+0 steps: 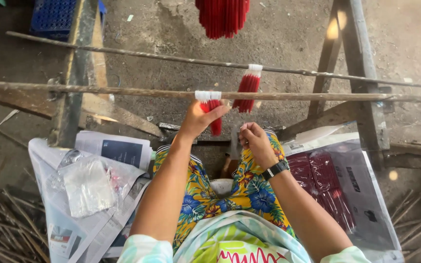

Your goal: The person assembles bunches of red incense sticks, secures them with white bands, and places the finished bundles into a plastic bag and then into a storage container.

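Note:
My left hand (198,119) is raised to a horizontal metal rod (123,90) and grips a bundle of red candles (213,117) that hangs from it by white wicks. My right hand (255,141), with a black wristwatch, is loosely closed just below and to the right, fingers pinched on what looks like a thin wick. A second red candle bundle (247,90) hangs from a farther rod (317,73). A bigger red bunch (221,17) hangs at the top.
Newspapers with a clear plastic bag (87,187) lie at my left. At my right, red candles (330,187) rest on plastic sheeting. A wooden frame leg (366,87) and post (71,87) hold the rods. Thin sticks (1,224) litter the floor; a blue crate (52,17) sits far left.

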